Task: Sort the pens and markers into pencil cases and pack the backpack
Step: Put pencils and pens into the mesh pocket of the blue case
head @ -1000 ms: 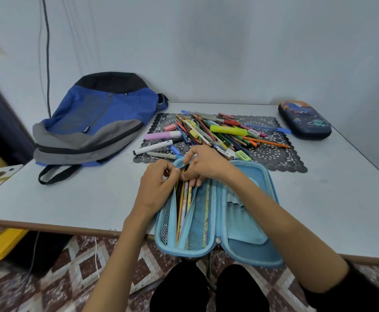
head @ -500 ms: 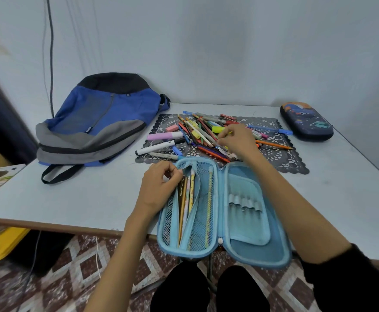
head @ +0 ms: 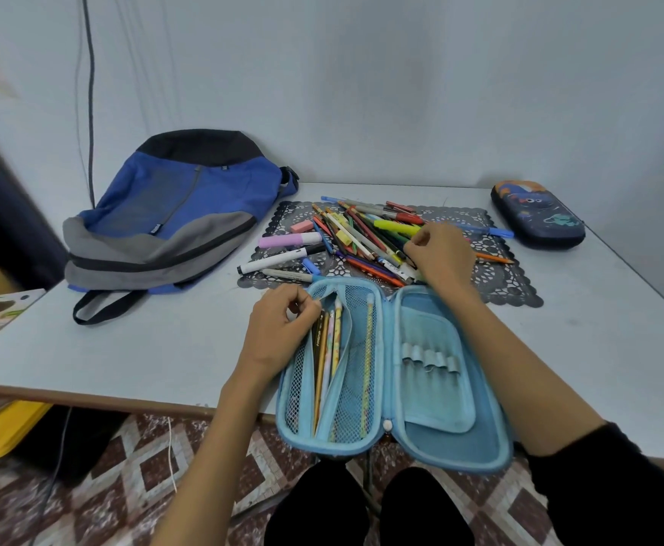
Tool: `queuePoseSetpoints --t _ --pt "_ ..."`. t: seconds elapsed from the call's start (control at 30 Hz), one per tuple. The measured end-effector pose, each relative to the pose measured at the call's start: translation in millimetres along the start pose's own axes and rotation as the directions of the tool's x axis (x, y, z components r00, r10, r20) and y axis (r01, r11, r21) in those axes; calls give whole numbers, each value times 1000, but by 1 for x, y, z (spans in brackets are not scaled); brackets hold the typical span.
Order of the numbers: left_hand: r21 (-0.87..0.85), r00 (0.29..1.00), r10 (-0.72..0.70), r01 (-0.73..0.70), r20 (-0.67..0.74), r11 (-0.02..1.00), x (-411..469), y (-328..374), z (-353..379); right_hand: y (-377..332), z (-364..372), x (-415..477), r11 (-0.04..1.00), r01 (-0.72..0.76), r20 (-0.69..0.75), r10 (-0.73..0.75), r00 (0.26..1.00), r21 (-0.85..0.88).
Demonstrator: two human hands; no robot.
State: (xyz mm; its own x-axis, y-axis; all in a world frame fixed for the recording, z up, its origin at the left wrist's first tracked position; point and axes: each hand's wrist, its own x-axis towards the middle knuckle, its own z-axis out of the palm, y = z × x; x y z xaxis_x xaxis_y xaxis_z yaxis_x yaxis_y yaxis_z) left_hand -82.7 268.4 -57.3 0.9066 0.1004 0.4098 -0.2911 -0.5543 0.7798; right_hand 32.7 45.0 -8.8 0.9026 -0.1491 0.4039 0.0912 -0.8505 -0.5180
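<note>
right hand (head: 442, 250): knuckles up on the loose pile of coloured pens, pencils and markers (head: 361, 238), fingers curled into it; cannot tell if one is pinched
left hand (head: 279, 333): pinches the top edge of the blue mesh pocket (head: 356, 305), holding its mouth open
pile vs hands: under the right fingertips and spreading to their left, well beyond the left hand (right is nearer)
long axes: most run diagonally, far-left to near-right
open light-blue zip pencil case (head: 460, 443): just behind the right hand, between both forearms
case contents: a few pencils (head: 328, 348) lengthwise in the pocket beside the left fingers; one yellow pencil (head: 369, 364) behind mesh; elastic loops (head: 428, 358) empty
navy hard-shell case (head: 537, 218): zipped, well right of the right hand, contents hidden
blue-grey fabric backpack (head: 172, 214): flat, well left of the left hand
next (my guess): turn a picked pen lengthwise, carry it back toward the left hand's pocket
</note>
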Motion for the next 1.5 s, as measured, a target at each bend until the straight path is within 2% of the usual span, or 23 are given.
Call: queuePoseSetpoints --t 0.1,0.2,0.3,0.4,0.5,0.57,0.63,0.7,0.93,1.1,1.2,1.33,1.43,1.5 --pt "2 1000 1 -1 2 1000 1 0 0 -8 -6 1 970 49 -100 -26 995 237" --pt "1 1000 -4 4 8 1000 0 1 0 -23 -13 1 885 125 -222 -25 975 448" --pt "-17 1000 1 -1 4 1000 -1 1 0 -39 -26 -1 788 207 -350 11 937 580" --pt "-24 1000 10 -10 -2 1000 -1 1 -1 -52 -37 -2 681 220 -359 66 931 698" --pt "-23 1000 13 -13 -3 1000 -1 2 -1 -60 -45 -7 608 120 -222 95 971 785" --pt "-22 1000 17 -17 -2 1000 -1 2 -1 -64 -47 -13 553 -25 -3 50 999 833" --pt "-21 1000 17 -17 -2 1000 -1 1 -1 -66 -43 -20 535 -179 231 -31 972 826" --pt "-22 1000 17 -17 -4 1000 -1 1 0 -66 -36 -26 557 -250 360 -94 928 792" --pt "-2 999 29 -29 -19 1000 0 0 0 -64 -17 -41 637 -337 571 -199 797 694" --pt "0 999 38 -38 -23 999 1 0 0 -62 -15 -48 676 -449 750 -239 617 584" --pt "8 999 41 -40 -26 999 1 0 0 -62 -17 -49 667 -498 801 -266 536 554" --pt "16 999 34 -33 -22 999 1 0 0 -62 -18 -51 743 -441 822 -256 509 504" --pt "33 999 42 -41 -13 999 1 0 0 -65 -17 -53 826 -314 814 -263 519 467" --pt "30 999 41 -40 -11 999 1 0 -1 -67 -16 -54 844 -273 802 -266 534 462"
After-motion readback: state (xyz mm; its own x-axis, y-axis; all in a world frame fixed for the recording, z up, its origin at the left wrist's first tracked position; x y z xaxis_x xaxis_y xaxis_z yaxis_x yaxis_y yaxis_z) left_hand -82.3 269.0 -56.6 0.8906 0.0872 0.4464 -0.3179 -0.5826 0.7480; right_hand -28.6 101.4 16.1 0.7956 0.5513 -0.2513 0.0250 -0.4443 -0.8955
